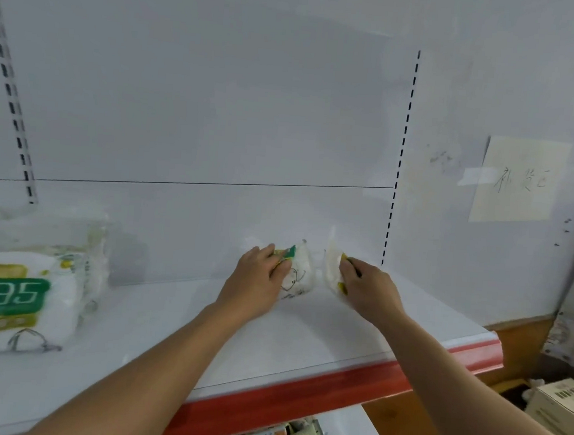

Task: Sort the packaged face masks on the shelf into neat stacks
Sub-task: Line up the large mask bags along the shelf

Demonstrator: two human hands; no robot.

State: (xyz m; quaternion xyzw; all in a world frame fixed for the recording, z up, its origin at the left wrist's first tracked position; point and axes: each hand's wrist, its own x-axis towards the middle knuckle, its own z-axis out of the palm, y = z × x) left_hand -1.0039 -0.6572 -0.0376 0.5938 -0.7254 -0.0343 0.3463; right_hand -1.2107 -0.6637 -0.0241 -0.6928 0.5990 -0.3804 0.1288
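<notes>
Packaged masks stand upright at the back of the white metal shelf (303, 338). My left hand (257, 276) grips one clear-plastic white mask pack (300, 276) by its green-labelled top. My right hand (369, 285) grips a second white mask pack (331, 272) just beside it. A pile of green-labelled N95 mask packs (14, 299) lies well apart at the left.
</notes>
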